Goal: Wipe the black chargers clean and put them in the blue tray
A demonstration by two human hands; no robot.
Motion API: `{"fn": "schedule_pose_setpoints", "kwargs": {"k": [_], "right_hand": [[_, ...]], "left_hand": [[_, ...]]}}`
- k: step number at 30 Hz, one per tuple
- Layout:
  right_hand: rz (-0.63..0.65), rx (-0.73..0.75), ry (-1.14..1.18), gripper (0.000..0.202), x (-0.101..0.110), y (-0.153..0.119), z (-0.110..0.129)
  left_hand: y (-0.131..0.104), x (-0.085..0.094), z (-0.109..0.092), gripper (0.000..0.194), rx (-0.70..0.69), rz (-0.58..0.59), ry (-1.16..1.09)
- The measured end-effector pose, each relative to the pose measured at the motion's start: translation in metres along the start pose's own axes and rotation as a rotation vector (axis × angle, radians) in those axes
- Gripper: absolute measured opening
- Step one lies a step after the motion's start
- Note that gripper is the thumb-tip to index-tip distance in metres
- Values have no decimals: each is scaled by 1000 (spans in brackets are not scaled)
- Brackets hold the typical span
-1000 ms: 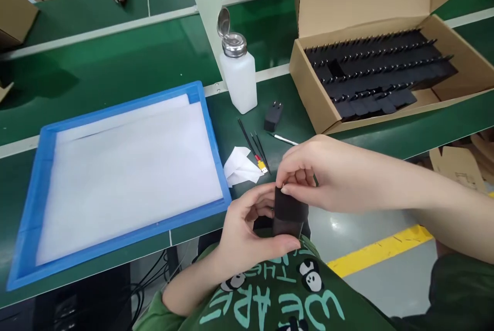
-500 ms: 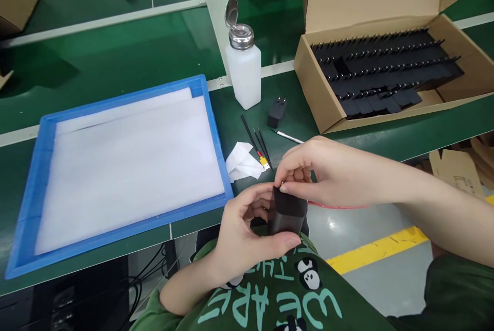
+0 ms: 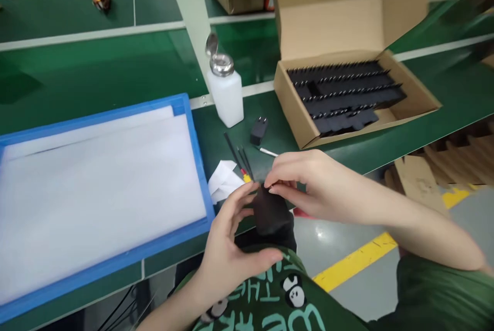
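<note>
A black power adapter [image 3: 272, 215], blurred by motion, hangs in front of my body. My right hand [image 3: 309, 181] pinches it at its top end, where the metal prongs are mostly hidden by the fingers. To its left, my left hand [image 3: 231, 238] is open, thumb and fingers spread around the adapter's side; the thumb stands clear of it. Another black adapter [image 3: 258, 131] lies on the green bench with its two prongs up. Near it are a silver pen-like tool [image 3: 267, 152], thin dark sticks [image 3: 245, 161], a yellow connector [image 3: 247, 178] and a crumpled white wipe [image 3: 226, 179].
On the left is a blue tray [image 3: 197, 166] lined with white sheets. A white pump bottle [image 3: 228, 97] with its metal lid up stands at the back. An open cardboard box [image 3: 291, 107] at the right holds rows of black adapters. Behind rises a pale post [image 3: 189, 6].
My left hand has loosened from the adapter, its thumb coming away, while my right hand keeps its pinch on the top. The whole view has shifted, with the bench things now lower and further left.
</note>
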State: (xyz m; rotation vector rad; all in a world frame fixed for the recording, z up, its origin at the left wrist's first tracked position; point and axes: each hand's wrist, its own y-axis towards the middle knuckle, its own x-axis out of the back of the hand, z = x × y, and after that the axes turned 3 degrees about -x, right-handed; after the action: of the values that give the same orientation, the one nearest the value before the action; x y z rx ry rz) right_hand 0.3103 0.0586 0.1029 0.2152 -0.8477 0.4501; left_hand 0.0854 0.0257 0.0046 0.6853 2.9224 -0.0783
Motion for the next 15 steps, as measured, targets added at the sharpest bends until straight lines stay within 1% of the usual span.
{"fn": "schedule_pose_setpoints", "kwargs": {"k": [1, 3, 4, 6, 7, 8, 9, 10, 11, 13, 15], "right_hand": [[-117, 23, -97, 19, 7, -4, -3], [-403, 22, -313, 17, 29, -12, -18], [-555, -2, -411, 15, 44, -14, -29], [-825, -75, -557, 11, 76, -13, -62], [-890, -115, -593, 13, 92, -11, -82], [-910, -141, -633, 14, 106, -8, -103], [-863, -154, -655, 17, 117, -4, -124], [-791, -158, -650, 20, 126, 1, -144], [-738, -159, -643, 22, 132, 6, -163], [-640, -147, -629, 24, 136, 13, -191], [-557, -132, -615, 26, 134, 17, -209]], "left_hand": [[1, 1, 1, 83, -5, -22, 29], [2, 2, 2, 78, 5, -66, 67], [3, 2, 3, 74, 11, -85, 81], [4, 2, 6, 67, 23, -115, 109], [4, 1, 8, 64, 28, -129, 123], [5, 1, 11, 63, 31, -142, 135], [6, 0, 14, 62, 32, -153, 143], [7, 1, 17, 63, 30, -161, 146], [8, 1, 20, 63, 26, -166, 146], [11, 4, 23, 63, 33, -174, 146], [14, 7, 24, 60, 60, -176, 147]]}}
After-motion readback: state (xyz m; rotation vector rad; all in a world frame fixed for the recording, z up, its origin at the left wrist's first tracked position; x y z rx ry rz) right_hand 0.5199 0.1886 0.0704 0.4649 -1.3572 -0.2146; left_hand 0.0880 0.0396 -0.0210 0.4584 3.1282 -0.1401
